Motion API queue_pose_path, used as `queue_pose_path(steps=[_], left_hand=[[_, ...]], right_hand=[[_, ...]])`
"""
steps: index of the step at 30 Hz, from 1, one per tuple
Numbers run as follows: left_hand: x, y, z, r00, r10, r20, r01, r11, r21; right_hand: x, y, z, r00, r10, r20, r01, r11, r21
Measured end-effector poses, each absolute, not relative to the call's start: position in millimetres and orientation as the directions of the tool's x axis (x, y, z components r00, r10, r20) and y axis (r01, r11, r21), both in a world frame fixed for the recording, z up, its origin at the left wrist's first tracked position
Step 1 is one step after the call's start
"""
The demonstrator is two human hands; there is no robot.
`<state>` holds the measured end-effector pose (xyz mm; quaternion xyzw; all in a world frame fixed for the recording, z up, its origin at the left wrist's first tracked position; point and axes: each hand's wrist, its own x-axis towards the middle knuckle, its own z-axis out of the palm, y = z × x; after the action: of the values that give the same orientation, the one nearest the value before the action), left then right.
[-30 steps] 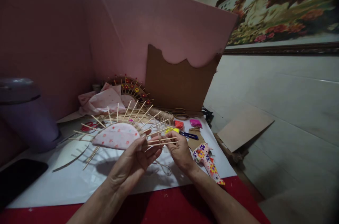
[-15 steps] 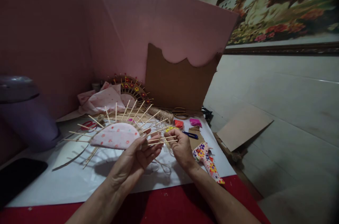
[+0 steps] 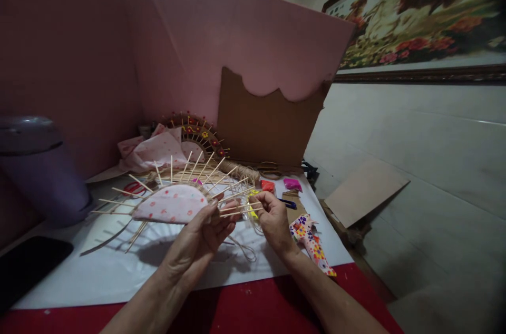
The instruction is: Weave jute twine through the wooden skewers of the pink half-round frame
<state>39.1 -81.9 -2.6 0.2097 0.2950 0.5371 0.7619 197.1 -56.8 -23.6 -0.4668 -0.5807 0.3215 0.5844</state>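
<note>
Now a pink panel (image 3: 190,33) backs the white-covered worktop (image 3: 98,284); left hand (image 3: 200,234) gripping the spotted half-disc (image 3: 172,204), right hand (image 3: 273,222) bunching fingers by its sticks (image 3: 215,171), hold unclear.

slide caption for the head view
Left hand holds a spotted half-disc with radiating sticks; right hand at some stick tips.

There are two hands (image 3: 198,233) at lower centre, two stick-rayed half-rounds (image 3: 169,204), one orange packet (image 3: 268,186), one dark blue cutter (image 3: 288,203), one purple flask (image 3: 49,181) at left, one framed picture (image 3: 427,23) upper right.
</note>
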Motion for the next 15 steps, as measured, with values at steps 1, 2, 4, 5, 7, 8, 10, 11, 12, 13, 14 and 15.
queue_pose_path(steps=[1,2,4,5,7,8,10,11,12,13,14,15], left_hand=[[39.1,-81.9,-2.6,0.251,0.941,-0.225,-0.693,0.337,0.637],[39.1,-82.0,-2.5,0.251,0.941,-0.226,-0.693,0.338,0.637],[39.4,-82.3,-2.1,0.248,0.942,-0.228,-0.693,0.337,0.637],[39.6,-82.6,-1.7,0.245,0.942,-0.228,-0.693,0.335,0.638],[40.1,-83.5,-0.5,0.237,0.945,-0.226,-0.695,0.328,0.640],[40.4,-84.0,0.2,0.234,0.946,-0.224,-0.698,0.324,0.639],[40.9,-84.8,1.4,0.230,0.947,-0.224,-0.705,0.321,0.633],[41.0,-85.0,1.7,0.230,0.948,-0.222,-0.709,0.319,0.629],[41.1,-84.9,1.7,0.229,0.949,-0.218,-0.712,0.316,0.627],[41.0,-84.6,1.5,0.228,0.950,-0.213,-0.715,0.312,0.625],[40.9,-84.0,1.0,0.226,0.952,-0.209,-0.719,0.307,0.623],[40.7,-83.4,0.4,0.224,0.953,-0.205,-0.723,0.304,0.621]], right_hand=[[197.0,-56.9,-23.5,0.121,0.917,0.380,0.171,0.358,-0.918],[197.0,-56.9,-23.5,0.123,0.917,0.380,0.175,0.357,-0.918],[197.0,-57.0,-23.6,0.126,0.915,0.383,0.179,0.359,-0.916],[197.0,-57.0,-23.7,0.127,0.915,0.384,0.181,0.359,-0.916],[197.0,-57.1,-23.4,0.126,0.915,0.383,0.179,0.359,-0.916],[197.1,-57.1,-23.1,0.125,0.917,0.380,0.174,0.357,-0.918],[197.4,-56.9,-22.2,0.122,0.921,0.370,0.160,0.349,-0.923],[197.7,-56.6,-21.8,0.121,0.923,0.366,0.151,0.347,-0.925],[198.1,-56.2,-21.5,0.118,0.924,0.362,0.141,0.346,-0.928],[198.6,-55.7,-21.5,0.117,0.926,0.360,0.130,0.345,-0.930],[199.1,-55.1,-21.6,0.118,0.927,0.357,0.115,0.345,-0.932],[199.7,-54.4,-22.0,0.119,0.927,0.355,0.100,0.344,-0.933]])
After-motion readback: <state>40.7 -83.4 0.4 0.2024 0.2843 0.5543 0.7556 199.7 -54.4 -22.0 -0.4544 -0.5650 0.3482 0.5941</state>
